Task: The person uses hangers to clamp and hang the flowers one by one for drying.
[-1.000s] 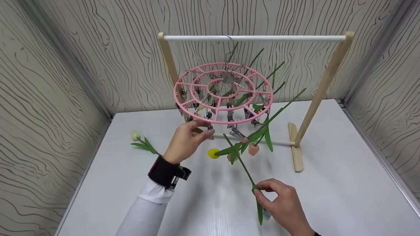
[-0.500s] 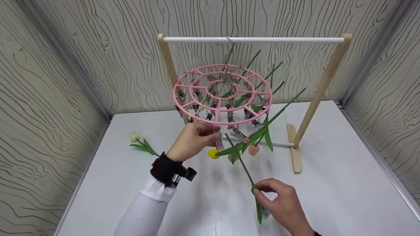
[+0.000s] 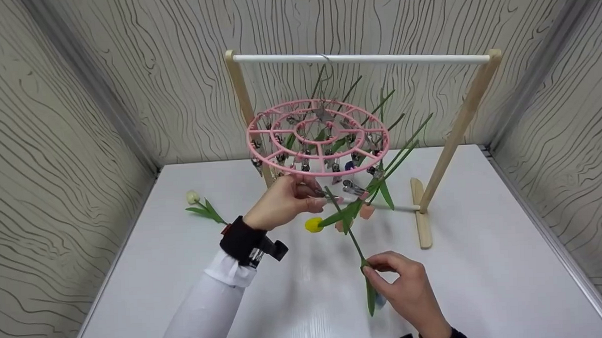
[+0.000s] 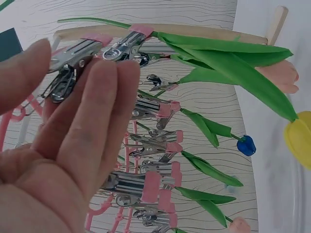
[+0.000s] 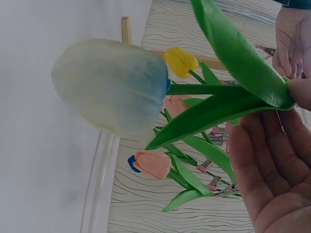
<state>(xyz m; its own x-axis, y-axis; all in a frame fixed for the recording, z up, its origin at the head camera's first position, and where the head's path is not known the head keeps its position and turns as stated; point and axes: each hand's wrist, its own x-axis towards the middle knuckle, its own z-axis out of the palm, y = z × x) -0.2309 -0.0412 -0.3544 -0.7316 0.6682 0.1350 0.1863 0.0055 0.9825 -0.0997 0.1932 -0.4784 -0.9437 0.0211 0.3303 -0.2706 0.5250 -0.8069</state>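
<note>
My left hand is at the front rim of a pink round clip hanger. Its thumb and fingers pinch a metal clip with a pink tip, one of several hanging from the hanger. Lower right, my right hand pinches an artificial tulip by its stem where the leaves start. The white-and-blue bloom points toward me, and the bare stem end reaches up close to the pinched clip. In the head view the bloom is mostly hidden behind the leaf and hand.
The hanger hooks onto the white bar of a wooden stand. Several tulips hang bloom-down from its clips, including a yellow tulip and a blue tulip. A white tulip lies on the white table at left.
My left hand has moved slightly right, now with a clip turned toward the tulip stem. The hanger has swung and turned a little with its tulips. My right hand has stayed nearly still.
</note>
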